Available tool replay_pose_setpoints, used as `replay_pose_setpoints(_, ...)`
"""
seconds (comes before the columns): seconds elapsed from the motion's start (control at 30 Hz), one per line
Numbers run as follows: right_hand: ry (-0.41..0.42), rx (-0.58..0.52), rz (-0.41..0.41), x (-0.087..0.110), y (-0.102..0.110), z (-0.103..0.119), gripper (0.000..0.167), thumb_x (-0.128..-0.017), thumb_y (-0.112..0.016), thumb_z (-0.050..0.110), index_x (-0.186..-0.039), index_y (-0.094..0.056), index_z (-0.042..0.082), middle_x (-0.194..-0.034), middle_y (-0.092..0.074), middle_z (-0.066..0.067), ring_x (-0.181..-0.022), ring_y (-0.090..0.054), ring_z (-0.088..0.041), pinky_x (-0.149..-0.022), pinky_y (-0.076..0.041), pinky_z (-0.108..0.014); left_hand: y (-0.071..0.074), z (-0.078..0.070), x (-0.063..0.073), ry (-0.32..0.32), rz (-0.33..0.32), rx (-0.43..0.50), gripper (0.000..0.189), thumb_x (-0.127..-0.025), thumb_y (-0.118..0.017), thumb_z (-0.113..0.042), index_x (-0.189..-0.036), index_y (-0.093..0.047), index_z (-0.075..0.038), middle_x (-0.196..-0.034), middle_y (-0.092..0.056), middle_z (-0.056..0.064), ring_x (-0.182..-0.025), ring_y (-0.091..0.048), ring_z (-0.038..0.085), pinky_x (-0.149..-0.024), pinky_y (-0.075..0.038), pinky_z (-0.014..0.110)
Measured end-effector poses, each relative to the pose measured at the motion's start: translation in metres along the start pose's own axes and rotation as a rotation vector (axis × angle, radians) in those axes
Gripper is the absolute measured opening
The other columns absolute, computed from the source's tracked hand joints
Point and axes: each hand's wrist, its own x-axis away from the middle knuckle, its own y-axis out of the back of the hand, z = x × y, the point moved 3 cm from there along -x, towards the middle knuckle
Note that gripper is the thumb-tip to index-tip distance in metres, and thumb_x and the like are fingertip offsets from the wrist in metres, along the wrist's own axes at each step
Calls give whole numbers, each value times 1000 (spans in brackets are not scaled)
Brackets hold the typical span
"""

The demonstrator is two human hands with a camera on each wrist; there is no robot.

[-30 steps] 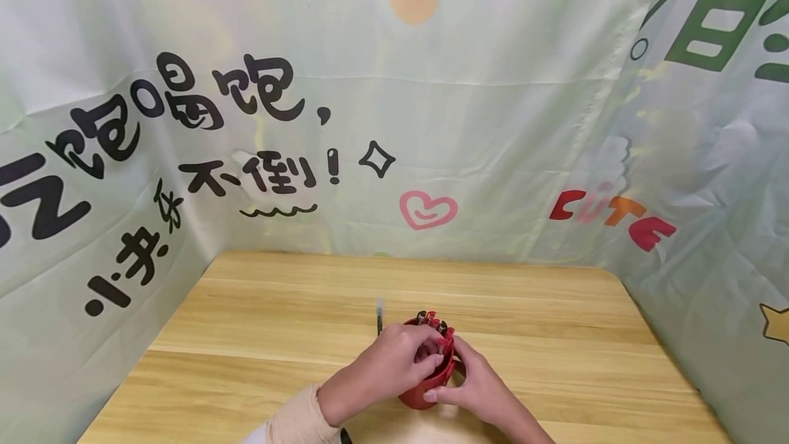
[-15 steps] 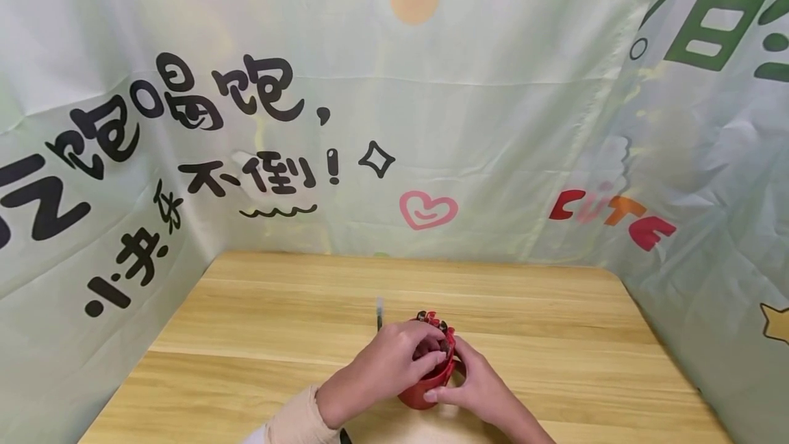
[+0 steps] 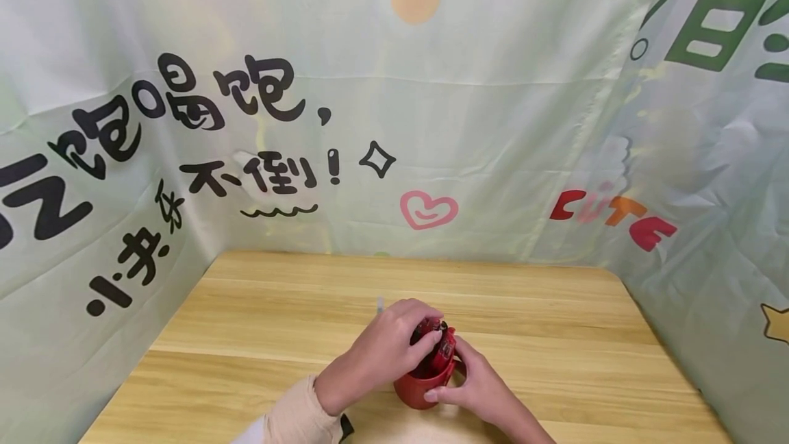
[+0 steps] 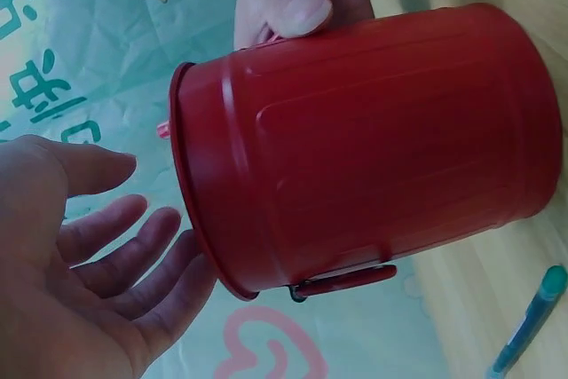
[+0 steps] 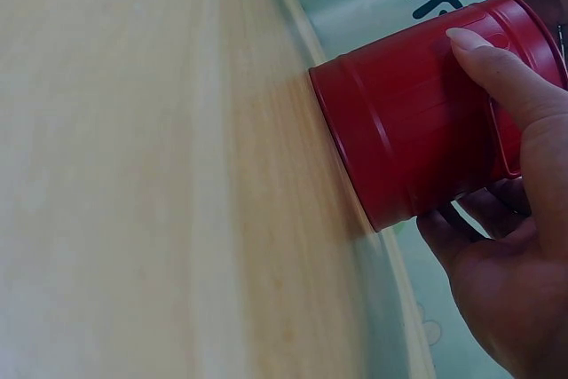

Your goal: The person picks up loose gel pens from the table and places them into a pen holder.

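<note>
A red metal bucket [image 3: 420, 392] with small side handles stands upright on the table. Red and black wrapped sticks [image 3: 444, 351] poke out of its mouth; their exact kind is unclear. My right hand [image 3: 477, 386] holds the bucket from the right, with thumb and fingers on opposite sides of the wall, as the right wrist view shows. My left hand [image 3: 388, 341] is over the mouth at the sticks. Its fingers [image 4: 133, 264] are spread and loosely bent beside the rim in the left wrist view, and nothing shows between them and the thumb.
A pen [image 4: 531, 321] lies on the wooden table [image 3: 246, 334], mostly hidden behind my left hand in the head view. Printed cloth [image 3: 493, 122] hangs round the back and sides. Something small and black [image 3: 346, 427] shows by the left sleeve.
My left hand has come up out of the bucket's mouth and moved slightly away, toward its far side. More of the sticks show now. My right hand keeps its hold on the bucket.
</note>
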Motion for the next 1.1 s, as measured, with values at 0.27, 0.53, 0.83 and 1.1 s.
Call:
replay_pose_setpoints(0.27, -4, 23, -21, 0, 1, -1, 84, -77, -92, 35, -148, -49, 26, -143, -62, 2, -131, -58, -7, -108, -48, -21, 4, 6, -11, -18, -102, -95, 28, -96, -75, -24, -121, -71, -14, -116, -74, 0, -110, -70, 14, -92, -62, 31)
replay_pose_setpoints(0.53, -56, 16, -15, 1, 1, -2, 86, -76, -92, 37, -149, -49, 24, -146, -61, 1, -137, -56, -20, -108, -47, -19, 6, 25, -19, 63, -138, -127, 33, -98, -72, -30, -124, -71, -11, -123, -73, 6, -117, -69, 23, -98, -61, 38)
replay_pose_setpoints(0.83, -30, 17, -21, -1, 1, -2, 87, -75, -93, 37, -149, -49, 26, -146, -61, 0, -137, -57, -23, -108, -48, -20, 6, 47, -27, 188, -126, -202, 39, -96, -75, -27, -127, -69, -5, -126, -72, 13, -116, -70, 28, -97, -61, 42)
replay_pose_setpoints(1.1, -25, 12, -20, -1, 0, -1, 88, -75, -93, 36, -150, -48, 28, -148, -60, 1, -139, -55, -23, -109, -46, -20, 2, 71, -30, 293, -98, -213, 46, -91, -79, -21, -129, -67, 1, -126, -70, 22, -110, -72, 35, -90, -63, 45)
